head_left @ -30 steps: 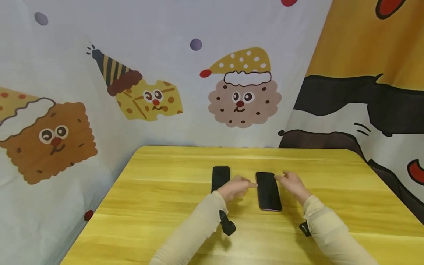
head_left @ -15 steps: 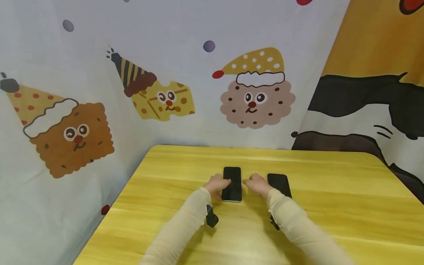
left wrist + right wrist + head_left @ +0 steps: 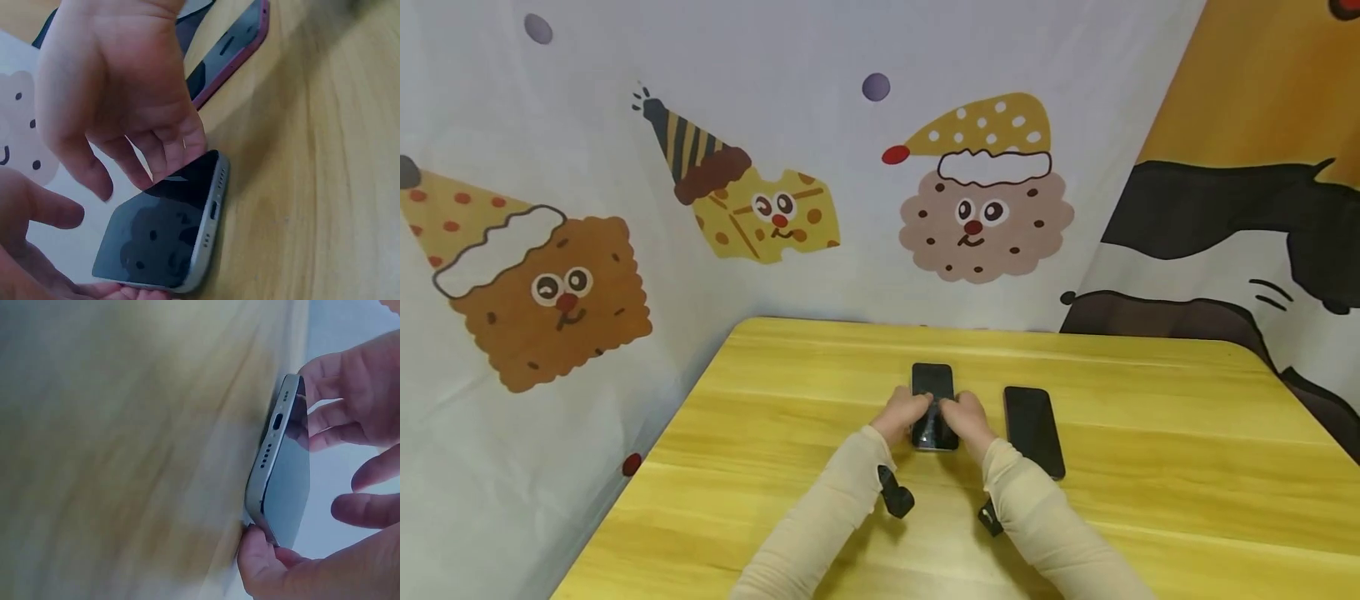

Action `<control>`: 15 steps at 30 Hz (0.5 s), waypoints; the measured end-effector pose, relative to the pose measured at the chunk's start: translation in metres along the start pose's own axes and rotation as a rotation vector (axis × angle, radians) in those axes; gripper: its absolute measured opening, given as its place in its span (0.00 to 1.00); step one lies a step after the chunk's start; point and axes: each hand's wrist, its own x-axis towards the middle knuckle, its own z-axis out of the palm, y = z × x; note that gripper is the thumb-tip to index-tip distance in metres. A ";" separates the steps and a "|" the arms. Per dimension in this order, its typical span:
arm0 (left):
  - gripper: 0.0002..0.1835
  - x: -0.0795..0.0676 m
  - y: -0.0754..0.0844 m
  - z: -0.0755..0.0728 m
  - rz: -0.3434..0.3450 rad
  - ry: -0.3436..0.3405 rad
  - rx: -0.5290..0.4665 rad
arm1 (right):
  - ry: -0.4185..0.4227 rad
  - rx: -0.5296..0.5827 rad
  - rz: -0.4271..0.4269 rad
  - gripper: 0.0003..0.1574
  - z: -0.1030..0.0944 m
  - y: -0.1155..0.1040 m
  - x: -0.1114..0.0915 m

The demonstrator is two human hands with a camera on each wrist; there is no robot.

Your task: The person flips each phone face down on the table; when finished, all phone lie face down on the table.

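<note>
Far side: a cloth backdrop (image 3: 857, 300) is printed with cartoon biscuits and a wedge of cheese, all drawn in party hats. In front of it, a yellow wood-grained table (image 3: 790, 396) is seen. Two cream sleeves (image 3: 820, 517) are stretched across it from the near side. A magenta-edged phone (image 3: 1033, 429) is laid screen up on the wood, just to the right of a silver-edged phone (image 3: 932, 379). The latter is held screen up near the table's middle; whether it is wholly clear of the wood cannot be told. Its left long edge is gripped by the left hand (image 3: 901, 414), its right by the right hand (image 3: 968, 419); fingers are curled at the sides, both thumbs raised over the screen, apart. A black device (image 3: 897, 493) is worn at each wrist. A charging port (image 3: 214, 209), flanked by small holes, is set in the near end.
</note>
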 end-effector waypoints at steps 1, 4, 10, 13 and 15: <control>0.33 0.000 0.001 0.000 0.010 -0.004 -0.005 | -0.002 0.041 0.006 0.30 -0.003 -0.001 0.000; 0.30 0.002 0.002 0.002 0.030 0.005 -0.005 | -0.052 0.145 0.026 0.35 -0.011 -0.001 -0.002; 0.29 0.005 0.004 0.007 0.052 -0.067 -0.073 | -0.120 0.196 0.004 0.41 -0.028 0.003 -0.005; 0.29 0.004 0.002 0.008 0.061 -0.115 -0.129 | -0.146 0.210 -0.029 0.40 -0.036 0.007 -0.007; 0.29 0.002 0.000 0.008 0.070 -0.142 -0.155 | -0.166 0.211 -0.059 0.40 -0.042 0.010 -0.009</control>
